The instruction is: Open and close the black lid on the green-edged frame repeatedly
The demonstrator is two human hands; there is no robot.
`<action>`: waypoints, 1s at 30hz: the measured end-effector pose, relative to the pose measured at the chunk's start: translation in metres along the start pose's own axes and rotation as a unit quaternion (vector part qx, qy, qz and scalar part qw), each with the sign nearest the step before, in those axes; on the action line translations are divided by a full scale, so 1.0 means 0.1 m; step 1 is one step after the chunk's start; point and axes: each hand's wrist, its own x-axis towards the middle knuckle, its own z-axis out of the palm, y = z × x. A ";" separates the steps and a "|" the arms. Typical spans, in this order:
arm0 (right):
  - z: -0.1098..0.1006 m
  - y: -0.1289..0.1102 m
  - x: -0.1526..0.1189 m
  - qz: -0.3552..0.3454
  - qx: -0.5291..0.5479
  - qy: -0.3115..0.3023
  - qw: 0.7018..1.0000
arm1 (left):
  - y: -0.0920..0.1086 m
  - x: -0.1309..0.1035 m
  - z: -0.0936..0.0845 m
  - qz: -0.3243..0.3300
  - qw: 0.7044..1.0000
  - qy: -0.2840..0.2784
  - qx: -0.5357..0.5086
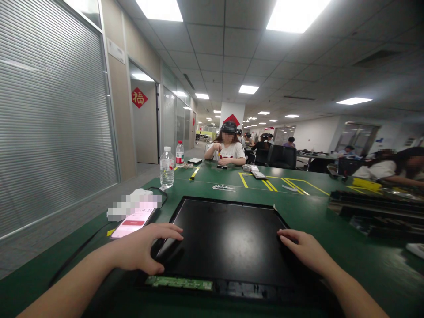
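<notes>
A black flat display panel (228,243) lies on the green table, its dark screen facing up. Along its near edge, at the left, runs a green circuit board (180,283). My left hand (145,249) is at the panel's left edge, thumb and fingers apart, fingertips over the frame. At the right edge is my right hand (303,247), its fingertips near the frame and its fingers loosely spread; some of them are hidden. Neither hand wraps round anything.
A lit phone (134,221) and cable lie at the left. Beyond stand a large clear bottle (167,168) and a smaller red-capped bottle (179,154). A person (228,148) sits opposite. Dark stacked parts (374,205) lie at the right on the green table (314,212).
</notes>
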 end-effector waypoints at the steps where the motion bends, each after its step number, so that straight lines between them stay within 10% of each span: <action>1: 0.00 0.00 0.00 0.000 0.002 -0.003 1.000 | 0.00 0.00 0.00 -0.001 1.000 -0.001 -0.001; 6: -0.02 0.00 -0.01 0.012 0.016 -0.008 1.000 | 0.00 0.02 -0.01 -0.023 1.000 0.001 -0.009; 14: -0.11 0.14 0.06 0.069 -0.033 0.104 0.992 | -0.07 0.19 0.09 -0.094 0.981 0.165 0.048; 30: -0.03 0.27 0.09 0.103 -0.023 0.010 0.994 | -0.15 0.25 0.21 -0.115 0.979 0.134 0.103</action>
